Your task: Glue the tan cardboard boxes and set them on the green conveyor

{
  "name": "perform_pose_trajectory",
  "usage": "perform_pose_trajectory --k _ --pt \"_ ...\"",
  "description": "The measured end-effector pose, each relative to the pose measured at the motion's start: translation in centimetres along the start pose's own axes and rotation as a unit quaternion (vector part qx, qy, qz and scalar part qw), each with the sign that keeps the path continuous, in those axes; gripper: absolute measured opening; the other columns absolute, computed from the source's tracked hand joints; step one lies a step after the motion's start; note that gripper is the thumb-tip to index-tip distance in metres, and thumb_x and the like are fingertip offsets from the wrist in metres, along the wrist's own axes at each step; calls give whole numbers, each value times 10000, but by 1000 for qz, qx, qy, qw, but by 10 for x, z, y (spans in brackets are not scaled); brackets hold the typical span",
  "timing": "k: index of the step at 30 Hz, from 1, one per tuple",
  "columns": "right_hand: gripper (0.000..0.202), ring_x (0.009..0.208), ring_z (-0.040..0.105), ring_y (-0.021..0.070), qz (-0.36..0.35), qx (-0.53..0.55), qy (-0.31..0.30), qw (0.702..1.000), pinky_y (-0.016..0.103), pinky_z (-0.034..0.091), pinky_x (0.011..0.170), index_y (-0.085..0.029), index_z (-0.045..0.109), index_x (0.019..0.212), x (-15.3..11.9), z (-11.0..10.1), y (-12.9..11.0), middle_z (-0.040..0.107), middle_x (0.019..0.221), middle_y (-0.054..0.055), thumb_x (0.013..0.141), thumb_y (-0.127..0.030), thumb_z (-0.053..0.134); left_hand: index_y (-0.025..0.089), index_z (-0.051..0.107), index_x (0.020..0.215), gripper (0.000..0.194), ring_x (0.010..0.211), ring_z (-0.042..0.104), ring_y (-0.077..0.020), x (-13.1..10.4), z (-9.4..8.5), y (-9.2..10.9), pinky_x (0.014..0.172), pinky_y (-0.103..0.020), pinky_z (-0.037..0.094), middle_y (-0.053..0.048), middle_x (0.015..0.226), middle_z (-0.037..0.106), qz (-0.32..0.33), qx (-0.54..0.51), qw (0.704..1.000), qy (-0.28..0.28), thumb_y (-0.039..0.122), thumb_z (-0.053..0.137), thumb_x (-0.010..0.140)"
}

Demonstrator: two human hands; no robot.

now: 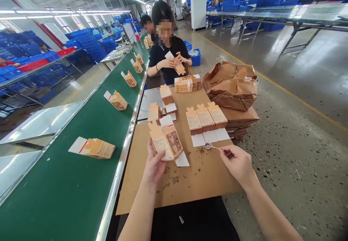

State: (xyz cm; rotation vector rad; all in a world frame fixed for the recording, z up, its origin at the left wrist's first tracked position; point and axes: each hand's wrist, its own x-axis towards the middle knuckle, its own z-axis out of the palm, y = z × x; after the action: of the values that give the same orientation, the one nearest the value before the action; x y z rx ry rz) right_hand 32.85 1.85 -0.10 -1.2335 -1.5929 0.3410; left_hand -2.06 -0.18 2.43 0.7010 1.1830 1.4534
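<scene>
My left hand (157, 161) grips an open-flapped small carton (168, 142), tan with brown printed sides, tilted above the cardboard sheet. White flaps stick out at its top and bottom. Between the fingertips of my right hand (236, 161) is a thin stick (215, 147). The stick's far end meets a small round metal-looking dish (208, 146); whether the two are joined I cannot tell. Dark specks lie around the dish. Just behind it, three similar cartons (206, 119) stand in a row, white flaps toward me. More cartons (166, 96) are beyond my left hand.
A green conveyor belt (81, 175) with spaced cartons runs along the left, edged by a metal rail (119, 172). Across the cardboard sheet (195, 183), a co-worker (170, 61) handles a carton behind stacked flat cartons (187, 84). Brown paper packages (231, 85) are at right.
</scene>
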Motion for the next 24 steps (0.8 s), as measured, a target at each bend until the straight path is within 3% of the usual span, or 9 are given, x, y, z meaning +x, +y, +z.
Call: perform_pose_trajectory --k 3,5,10,15,20,24 --pt "351 601 747 212 0 4 -34 999 342 681 602 -292 866 873 5 15 10 833 741 30 1159 -472 773 273 806 1453 1003 1520 810 -490 -9 -14 -13 1274 -638 680 -176 1460 906 -65 25 998 -6 641 1232 623" --pt "353 603 746 213 3 -2 -52 999 345 672 605 -292 857 859 10 22 15 828 733 30 1148 -471 760 223 832 1320 942 1454 846 -497 -10 -16 -18 1284 -648 674 -197 1382 926 -87 35 996 -5 627 1256 583" --pt "342 589 749 207 19 -8 -71 997 341 647 590 -266 857 831 18 24 19 845 729 38 1093 -479 803 239 810 1289 911 1400 877 -457 0 -17 -20 1255 -625 692 -185 1406 930 -101 76 992 -12 498 1291 560" --pt "321 643 789 225 32 15 -77 996 362 714 647 -227 906 925 -5 23 -6 881 798 91 1152 -404 762 230 771 1285 950 1374 885 -440 5 -21 -25 1243 -630 695 -199 1406 924 -110 93 990 -4 536 1293 553" --pt "283 657 784 200 40 113 -157 980 315 701 625 -285 898 911 -49 58 -45 860 798 46 1151 -357 768 247 737 1277 898 1356 896 -437 4 -23 -27 1233 -648 699 -188 1404 924 -107 105 989 -10 518 1280 614" --pt "227 609 742 177 49 128 -195 971 275 628 566 -279 868 885 -68 81 -52 810 760 9 1103 -298 810 259 723 1303 943 1350 899 -443 1 -21 -26 1230 -659 705 -164 1366 929 -98 111 989 -8 506 1285 587"
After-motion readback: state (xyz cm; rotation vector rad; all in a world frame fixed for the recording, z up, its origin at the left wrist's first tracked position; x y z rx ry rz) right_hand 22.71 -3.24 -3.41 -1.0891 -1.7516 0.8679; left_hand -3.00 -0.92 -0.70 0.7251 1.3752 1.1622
